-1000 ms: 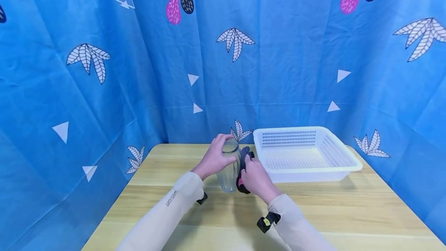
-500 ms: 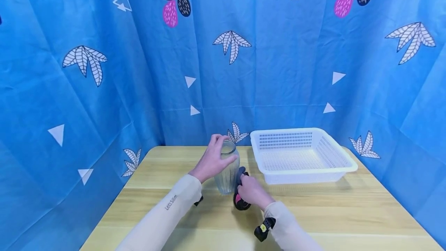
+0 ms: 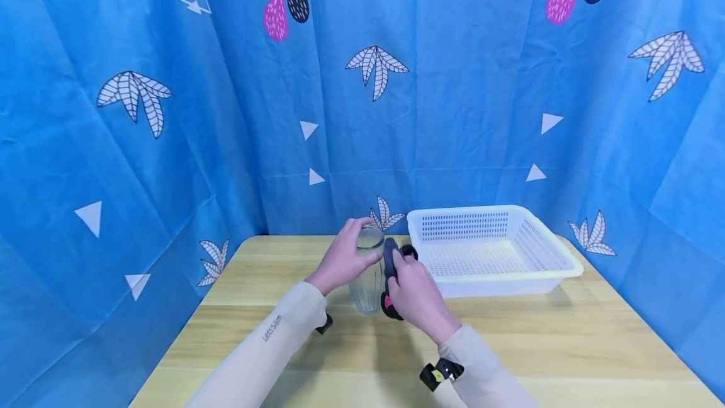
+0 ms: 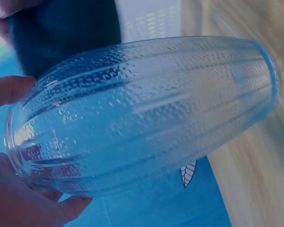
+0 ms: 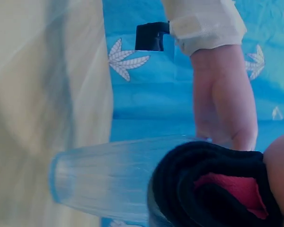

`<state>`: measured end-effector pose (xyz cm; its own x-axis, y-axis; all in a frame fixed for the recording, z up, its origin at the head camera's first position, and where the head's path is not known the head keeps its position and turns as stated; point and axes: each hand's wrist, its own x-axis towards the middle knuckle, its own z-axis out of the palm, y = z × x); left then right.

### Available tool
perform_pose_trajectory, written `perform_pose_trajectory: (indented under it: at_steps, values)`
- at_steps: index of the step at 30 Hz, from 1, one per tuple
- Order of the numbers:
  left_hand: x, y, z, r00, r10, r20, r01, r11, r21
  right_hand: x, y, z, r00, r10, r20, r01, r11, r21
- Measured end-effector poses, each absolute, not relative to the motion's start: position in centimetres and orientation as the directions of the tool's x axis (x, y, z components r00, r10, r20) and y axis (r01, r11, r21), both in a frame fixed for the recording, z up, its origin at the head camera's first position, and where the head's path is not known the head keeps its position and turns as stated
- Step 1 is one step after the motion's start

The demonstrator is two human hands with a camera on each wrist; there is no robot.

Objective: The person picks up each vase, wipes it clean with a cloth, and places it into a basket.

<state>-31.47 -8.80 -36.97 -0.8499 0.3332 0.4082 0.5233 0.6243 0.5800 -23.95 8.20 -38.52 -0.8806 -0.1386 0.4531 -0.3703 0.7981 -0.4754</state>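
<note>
My left hand (image 3: 345, 260) grips a clear ribbed glass vase (image 3: 367, 285) around its rim, thumb on one side and fingers on the other. The vase stands upright in the head view, and its bumpy, fluted glass (image 4: 146, 118) fills the left wrist view. My right hand (image 3: 419, 291) holds a folded dark cloth (image 3: 389, 257) with a pink inner side against or right beside the vase's right wall. Thick rolled folds of the cloth (image 5: 180, 184) hide part of the vase in the right wrist view. Whether the vase's base touches the table cannot be told.
To the right on the wooden table (image 3: 510, 345) is a white perforated plastic basket (image 3: 504, 279), with nothing seen inside. Blue patterned curtains (image 3: 470, 93) hang behind the table and along both sides.
My right hand slid the cloth down along the vase's right side, then brought it back up near the rim. My left hand keeps its grip, and the vase hardly moves.
</note>
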Motion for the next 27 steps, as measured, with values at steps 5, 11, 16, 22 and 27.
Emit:
perform_pose_trajectory:
  at_steps: [5, 11, 16, 22, 27]
  values:
    - [-31.6, -8.4, -36.8, -0.848, 0.351, 0.397, 0.53, 0.576, 0.623, -24.4, 7.8, -37.6, -0.85, -0.128, 0.512, -0.374, 0.831, -0.412]
    - [-32.2, -8.5, -36.8, -0.837, 0.353, 0.419, 0.548, 0.547, 0.633, -26.1, 7.9, -38.2, -0.909, -0.132, 0.395, -0.311, 0.847, -0.431]
    - [-32.3, -8.6, -36.9, -0.839, 0.348, 0.418, 0.544, 0.532, 0.649, -27.4, 7.9, -39.8, -0.95, -0.118, 0.288, -0.252, 0.836, -0.488]
    - [-32.2, -8.6, -37.2, -0.848, 0.322, 0.42, 0.529, 0.531, 0.662, -28.0, 8.1, -42.8, -0.975, -0.167, 0.145, -0.22, 0.81, -0.544]
    - [-32.1, -8.2, -37.6, -0.857, 0.316, 0.406, 0.514, 0.567, 0.644, -27.4, 8.4, -44.1, -0.979, -0.18, 0.098, -0.204, 0.798, -0.568]
